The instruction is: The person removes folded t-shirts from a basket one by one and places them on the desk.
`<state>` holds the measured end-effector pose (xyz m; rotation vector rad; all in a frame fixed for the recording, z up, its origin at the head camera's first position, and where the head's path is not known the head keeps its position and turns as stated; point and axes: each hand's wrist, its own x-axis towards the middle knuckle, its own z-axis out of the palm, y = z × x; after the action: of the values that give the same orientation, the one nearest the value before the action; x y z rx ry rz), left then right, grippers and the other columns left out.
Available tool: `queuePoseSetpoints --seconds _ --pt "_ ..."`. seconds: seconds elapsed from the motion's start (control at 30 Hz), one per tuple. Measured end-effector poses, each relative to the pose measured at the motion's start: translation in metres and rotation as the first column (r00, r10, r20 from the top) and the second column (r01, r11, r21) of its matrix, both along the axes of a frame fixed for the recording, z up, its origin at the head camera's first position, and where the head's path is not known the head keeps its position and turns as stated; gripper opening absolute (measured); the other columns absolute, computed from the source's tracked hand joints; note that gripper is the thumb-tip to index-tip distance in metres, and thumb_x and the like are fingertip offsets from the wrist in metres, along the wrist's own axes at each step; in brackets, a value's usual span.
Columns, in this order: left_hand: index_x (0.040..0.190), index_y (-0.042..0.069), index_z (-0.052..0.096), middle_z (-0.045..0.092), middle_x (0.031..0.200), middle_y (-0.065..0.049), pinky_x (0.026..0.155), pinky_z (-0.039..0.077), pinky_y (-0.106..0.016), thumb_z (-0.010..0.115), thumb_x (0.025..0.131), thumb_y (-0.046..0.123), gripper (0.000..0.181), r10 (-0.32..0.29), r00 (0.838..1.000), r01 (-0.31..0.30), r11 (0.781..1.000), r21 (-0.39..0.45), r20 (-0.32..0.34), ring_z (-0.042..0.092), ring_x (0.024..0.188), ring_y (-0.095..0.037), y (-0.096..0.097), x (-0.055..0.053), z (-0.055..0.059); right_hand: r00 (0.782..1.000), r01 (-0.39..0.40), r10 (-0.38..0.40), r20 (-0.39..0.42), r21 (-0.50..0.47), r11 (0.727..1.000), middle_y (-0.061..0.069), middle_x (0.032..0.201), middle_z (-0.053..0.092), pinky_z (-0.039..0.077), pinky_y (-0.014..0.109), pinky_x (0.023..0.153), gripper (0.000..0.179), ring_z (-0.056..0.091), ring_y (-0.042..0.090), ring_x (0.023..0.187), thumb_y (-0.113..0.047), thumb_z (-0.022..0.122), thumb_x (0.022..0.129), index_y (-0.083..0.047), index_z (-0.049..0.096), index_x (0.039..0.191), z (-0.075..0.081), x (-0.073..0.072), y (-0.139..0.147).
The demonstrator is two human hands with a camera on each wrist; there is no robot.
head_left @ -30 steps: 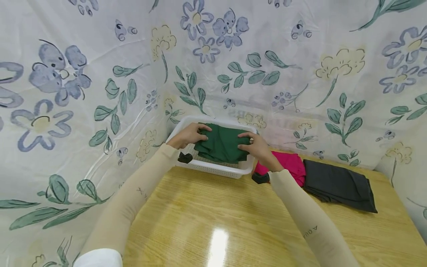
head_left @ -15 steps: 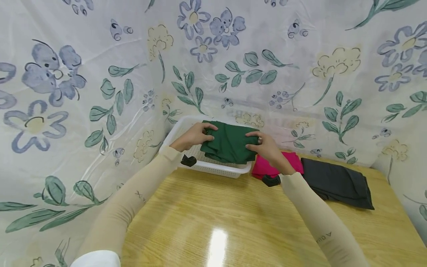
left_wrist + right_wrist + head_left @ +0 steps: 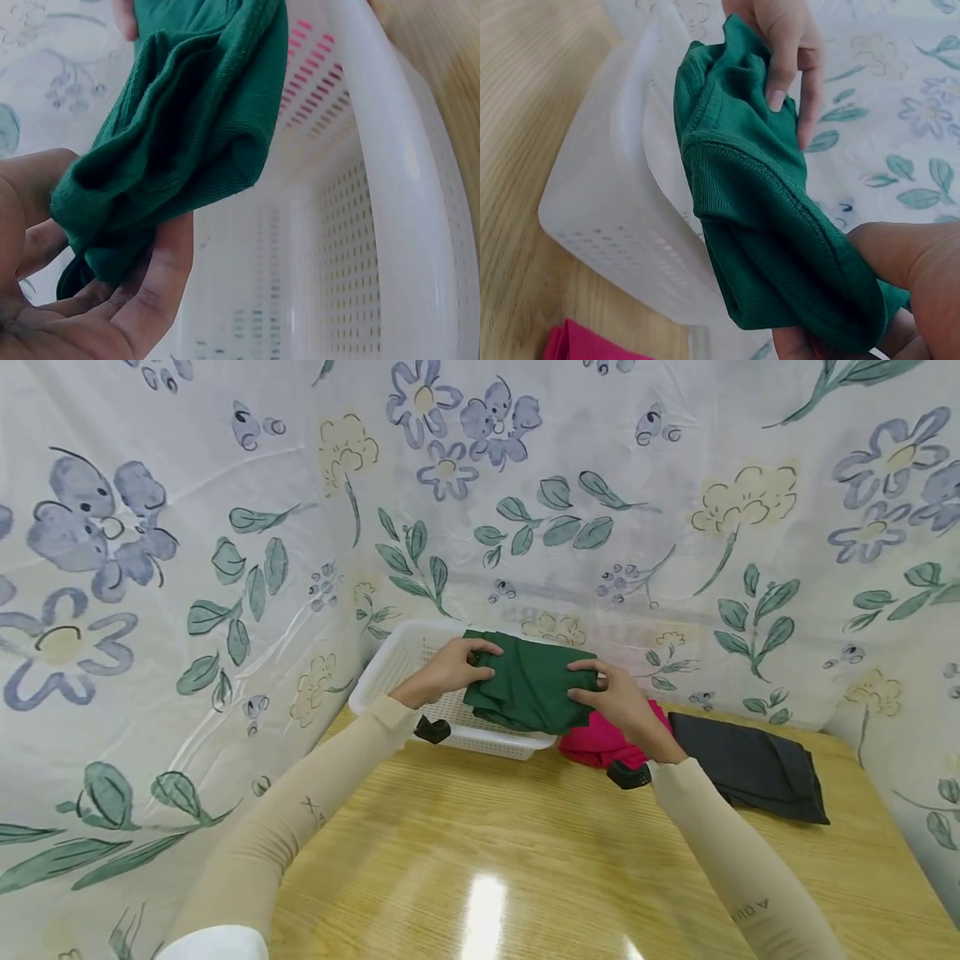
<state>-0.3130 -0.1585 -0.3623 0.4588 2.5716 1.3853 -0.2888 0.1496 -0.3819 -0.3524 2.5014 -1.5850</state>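
A folded dark green garment (image 3: 531,681) hangs above the right part of a white plastic basket (image 3: 480,737), its right end reaching past the basket's side. My left hand (image 3: 452,668) grips its left end, thumb on one face and fingers curled under the folds, as the left wrist view shows. At the other end my right hand (image 3: 617,695) pinches the cloth between thumb and fingers. In the right wrist view the layered folds of the garment (image 3: 757,195) sag between both hands, clear of the basket's rim (image 3: 630,112).
Right of the basket a folded bright pink cloth (image 3: 592,743) lies on the wooden table (image 3: 420,843), partly behind my right hand. Beside it rests a folded black garment (image 3: 750,768). A flower-printed sheet (image 3: 555,577) hangs behind and at the left.
Both hands have carried the green garment rightward, from over the middle of the basket to over its right side. More of the basket's inside shows at the left.
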Motion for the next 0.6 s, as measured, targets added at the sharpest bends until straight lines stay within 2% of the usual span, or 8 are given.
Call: queuePoseSetpoints --seconds 0.23,0.47,0.6 --pt "0.140 0.016 0.063 0.058 0.111 -0.014 0.072 0.044 -0.036 0.066 0.102 0.014 0.037 -0.017 1.000 0.017 1.000 0.014 0.001 0.051 0.087 -0.025 0.015 0.005 0.001 1.000 0.004 -0.004 0.007 -0.007 1.000 0.023 0.136 0.061 0.056 0.042 0.089 0.045 0.066 0.033 0.115 -0.016 0.071 0.099 -0.018 0.060 0.143 0.000 0.007 0.019" --pt "0.137 0.016 0.064 0.061 0.112 -0.013 0.080 0.051 -0.039 0.067 0.102 0.014 0.036 -0.041 0.999 0.041 0.998 0.048 -0.010 0.058 0.096 -0.027 0.028 0.011 -0.002 1.000 0.000 0.000 -0.014 0.001 1.000 0.023 0.127 0.066 0.053 0.036 0.081 0.046 0.066 0.028 0.104 -0.016 0.070 0.100 -0.016 0.058 0.144 0.000 0.017 0.036" --pt "0.137 0.016 0.064 0.061 0.112 -0.013 0.085 0.052 -0.047 0.068 0.101 0.013 0.036 -0.051 0.999 0.051 0.996 0.072 -0.010 0.059 0.096 -0.027 0.037 0.014 -0.004 1.000 0.009 -0.009 -0.013 0.015 1.000 0.023 0.129 0.064 0.055 0.040 0.085 0.047 0.065 0.030 0.108 -0.018 0.070 0.100 -0.017 0.057 0.145 -0.001 0.023 0.046"
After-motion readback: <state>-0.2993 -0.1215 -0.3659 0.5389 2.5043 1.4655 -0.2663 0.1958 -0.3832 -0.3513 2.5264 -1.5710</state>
